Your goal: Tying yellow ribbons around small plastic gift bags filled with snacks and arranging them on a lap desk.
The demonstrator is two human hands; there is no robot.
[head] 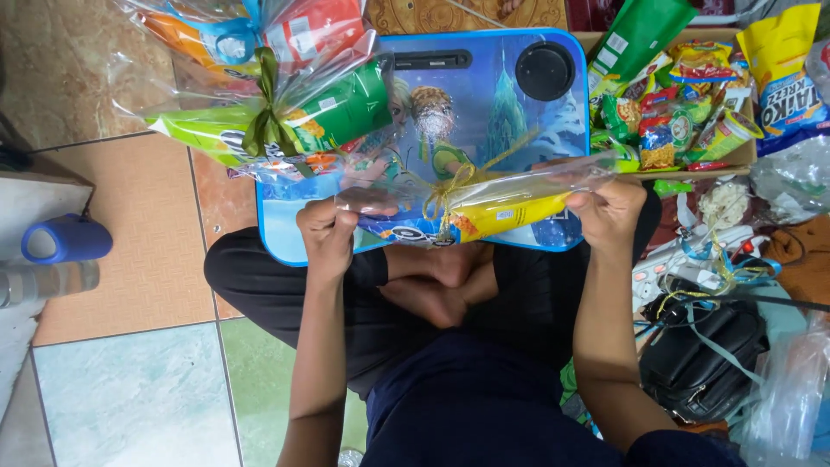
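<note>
Bright, even daylight fills the scene, with no single strong source visible. Shadows are soft and faint. White glare streaks run across the clear wrapping (259, 78) in the upper left of the frame and along the wrapped packet (471, 203) at centre. The blue tray (519, 95) shows saturated colour and a mild sheen. Focus is fairly sharp in the middle. Toward the edges the picture softens, and the floor tiles (138, 389) at lower left bend slightly from wide-angle distortion.
</note>
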